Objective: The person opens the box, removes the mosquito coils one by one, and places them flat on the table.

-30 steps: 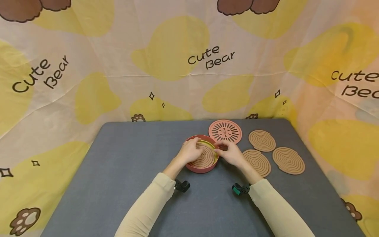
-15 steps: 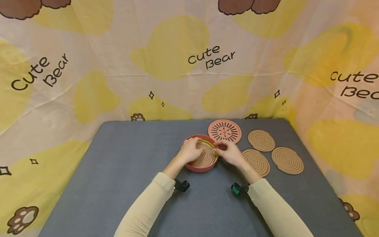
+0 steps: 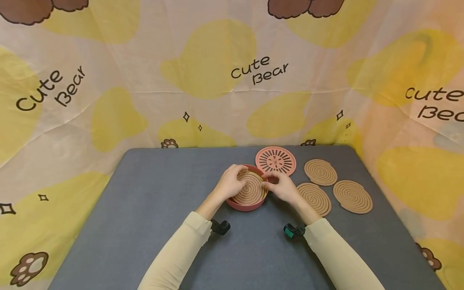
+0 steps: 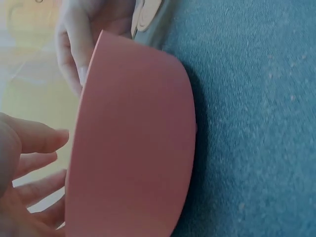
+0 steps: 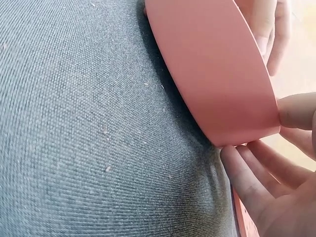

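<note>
A round pink mosquito coil box (image 3: 245, 207) stands on the grey table with a tan mosquito coil (image 3: 248, 189) lying flat inside. A sliver of yellow lining shows along the coil's right edge. My left hand (image 3: 230, 183) is over the box's left side, thumb and fingers spread apart; in the left wrist view its fingertips (image 4: 44, 187) are right at the rim. At the right side, my right hand (image 3: 280, 187) pinches the box wall, its thumb (image 5: 296, 111) at the rim and its fingers against the outside.
Behind the box lies a pink slotted lid (image 3: 275, 161). Three more mosquito coils lie flat on the right: a far one (image 3: 320, 172), a near one (image 3: 315, 199) partly behind my right arm, and an outer one (image 3: 353, 196). A printed cloth (image 3: 217, 60) hangs around the table.
My left hand has shifted slightly up and left from the coil, uncovering more of it. Less yellow lining shows around the coil now. My right hand has stayed in place.
</note>
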Demonstrator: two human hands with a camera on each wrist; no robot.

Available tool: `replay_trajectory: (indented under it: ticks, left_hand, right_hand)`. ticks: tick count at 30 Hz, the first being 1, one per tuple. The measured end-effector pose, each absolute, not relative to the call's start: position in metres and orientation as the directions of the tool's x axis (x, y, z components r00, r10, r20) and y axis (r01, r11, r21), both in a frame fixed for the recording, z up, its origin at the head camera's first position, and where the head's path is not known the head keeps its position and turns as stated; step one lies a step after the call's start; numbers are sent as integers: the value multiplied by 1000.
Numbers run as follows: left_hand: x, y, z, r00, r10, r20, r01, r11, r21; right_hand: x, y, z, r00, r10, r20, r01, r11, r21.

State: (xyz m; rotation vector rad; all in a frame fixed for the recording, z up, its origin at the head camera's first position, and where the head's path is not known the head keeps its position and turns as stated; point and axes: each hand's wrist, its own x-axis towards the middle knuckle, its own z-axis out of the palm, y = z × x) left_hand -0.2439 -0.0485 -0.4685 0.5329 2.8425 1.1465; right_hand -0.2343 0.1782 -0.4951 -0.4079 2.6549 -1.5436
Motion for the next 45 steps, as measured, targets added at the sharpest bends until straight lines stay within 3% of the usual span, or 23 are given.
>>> replay_trajectory:
  ticks: [14, 25, 45]
  left_hand:
    - [-249, -54, -469, -940, 338, 49, 254, 596, 761]
    - [-244, -56, -462, -929, 349, 125, 314, 563, 765]
    - [-238, -80, -436, -946, 265, 189, 304, 511, 804]
  right_hand:
    - [-235, 179, -493, -967, -242, 77, -188, 476, -859]
    - [-233, 179, -494, -966, -247, 78, -190, 471, -861]
    - [-233, 177, -491, -966, -247, 71, -187, 486, -854]
